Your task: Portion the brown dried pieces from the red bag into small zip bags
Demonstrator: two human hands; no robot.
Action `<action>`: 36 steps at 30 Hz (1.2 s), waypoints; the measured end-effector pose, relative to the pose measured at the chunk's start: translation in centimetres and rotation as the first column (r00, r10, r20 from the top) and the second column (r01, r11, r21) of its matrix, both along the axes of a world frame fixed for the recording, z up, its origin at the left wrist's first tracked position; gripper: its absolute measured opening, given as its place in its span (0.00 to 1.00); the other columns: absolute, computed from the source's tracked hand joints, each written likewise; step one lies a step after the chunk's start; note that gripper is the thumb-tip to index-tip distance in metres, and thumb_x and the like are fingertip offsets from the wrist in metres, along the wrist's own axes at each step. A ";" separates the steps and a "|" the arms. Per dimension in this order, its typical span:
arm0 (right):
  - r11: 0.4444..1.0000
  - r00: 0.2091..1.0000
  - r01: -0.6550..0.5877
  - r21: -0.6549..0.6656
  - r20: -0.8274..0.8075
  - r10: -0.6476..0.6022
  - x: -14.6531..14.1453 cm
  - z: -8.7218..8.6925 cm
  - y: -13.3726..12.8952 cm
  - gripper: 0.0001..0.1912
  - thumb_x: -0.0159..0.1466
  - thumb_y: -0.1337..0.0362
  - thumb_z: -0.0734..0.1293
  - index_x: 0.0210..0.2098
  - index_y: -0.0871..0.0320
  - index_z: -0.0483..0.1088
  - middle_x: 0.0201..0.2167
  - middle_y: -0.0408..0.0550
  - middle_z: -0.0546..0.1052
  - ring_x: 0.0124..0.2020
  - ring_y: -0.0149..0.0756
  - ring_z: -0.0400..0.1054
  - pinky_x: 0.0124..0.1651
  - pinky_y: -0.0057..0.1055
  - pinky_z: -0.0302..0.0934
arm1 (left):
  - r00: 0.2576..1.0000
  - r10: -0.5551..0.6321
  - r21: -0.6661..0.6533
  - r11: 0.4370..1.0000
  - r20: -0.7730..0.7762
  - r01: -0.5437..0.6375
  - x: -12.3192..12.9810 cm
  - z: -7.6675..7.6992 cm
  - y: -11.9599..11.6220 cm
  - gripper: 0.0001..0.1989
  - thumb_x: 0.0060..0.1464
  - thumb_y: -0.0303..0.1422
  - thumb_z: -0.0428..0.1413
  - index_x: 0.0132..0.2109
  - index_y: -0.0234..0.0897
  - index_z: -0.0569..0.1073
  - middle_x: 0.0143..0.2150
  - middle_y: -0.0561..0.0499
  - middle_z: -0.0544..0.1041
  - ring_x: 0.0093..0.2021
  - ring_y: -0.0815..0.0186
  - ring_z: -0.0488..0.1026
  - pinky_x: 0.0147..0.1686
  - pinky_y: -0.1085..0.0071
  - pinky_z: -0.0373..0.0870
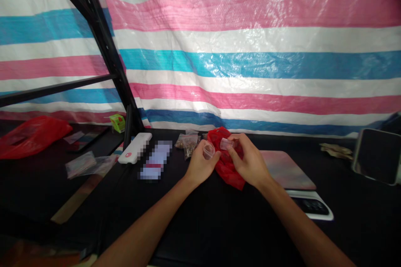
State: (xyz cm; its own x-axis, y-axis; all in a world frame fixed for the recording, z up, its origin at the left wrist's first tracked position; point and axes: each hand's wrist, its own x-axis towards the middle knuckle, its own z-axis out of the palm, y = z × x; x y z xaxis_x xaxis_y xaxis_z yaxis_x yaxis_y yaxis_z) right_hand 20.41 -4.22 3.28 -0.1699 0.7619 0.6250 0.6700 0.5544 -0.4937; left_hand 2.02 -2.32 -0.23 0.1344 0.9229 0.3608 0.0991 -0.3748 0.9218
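My left hand is closed round a small clear plastic cup, its round rim facing me. Between the thumb and fingers of my right hand is a second small clear plastic cup, tipped on its side toward the left. The two cups are close together but apart. A crumpled red plastic bag lies on the black table behind and beneath both hands. Just beyond my left hand are small clear zip bags with brownish bits in them. Fingers hide part of each cup.
Right of my right hand stands a kitchen scale. A phone and a white device lie on the left. Farther left are flat plastic bags, another red bag and a green box. A dark-screened device stands far right.
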 end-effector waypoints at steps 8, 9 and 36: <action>0.998 0.983 -0.055 -0.027 0.174 0.059 -0.9 -0.3 -0.3 0.16 0.66 0.64 0.69 0.53 0.51 0.69 0.52 0.52 0.76 0.54 0.49 0.70 0.58 0.49 0.65 | 0.998 0.044 0.085 0.995 0.045 -0.048 -0.4 0.8 0.1 0.10 0.58 0.27 0.58 0.42 0.41 0.63 0.34 0.57 0.67 0.34 0.68 0.67 0.39 0.70 0.65; 0.993 0.982 -0.111 -0.028 0.149 0.114 -1.2 -0.1 -0.6 0.18 0.67 0.63 0.69 0.56 0.50 0.68 0.54 0.52 0.75 0.56 0.48 0.70 0.60 0.48 0.64 | 0.998 0.026 0.083 0.996 0.057 -0.031 -0.4 0.7 0.1 0.10 0.58 0.28 0.58 0.43 0.41 0.63 0.35 0.57 0.67 0.35 0.68 0.68 0.40 0.70 0.65; 0.992 0.785 -0.118 -0.041 -0.616 0.068 -1.2 -0.4 1.2 0.16 0.66 0.51 0.72 0.45 0.53 0.69 0.35 0.45 0.78 0.37 0.37 0.76 0.44 0.35 0.72 | 0.977 -0.119 0.149 0.978 -0.176 0.146 -0.3 1.0 -0.9 0.25 0.50 0.39 0.70 0.53 0.39 0.73 0.50 0.46 0.79 0.50 0.56 0.76 0.53 0.61 0.71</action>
State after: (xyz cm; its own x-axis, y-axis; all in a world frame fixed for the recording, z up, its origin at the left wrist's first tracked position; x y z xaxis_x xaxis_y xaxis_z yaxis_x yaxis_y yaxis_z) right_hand 19.20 -3.04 2.89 0.1564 0.8100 0.5652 0.1605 0.5438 -0.8237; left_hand 1.69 -3.20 0.79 0.3221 0.8248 0.4647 0.1847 -0.5362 0.8236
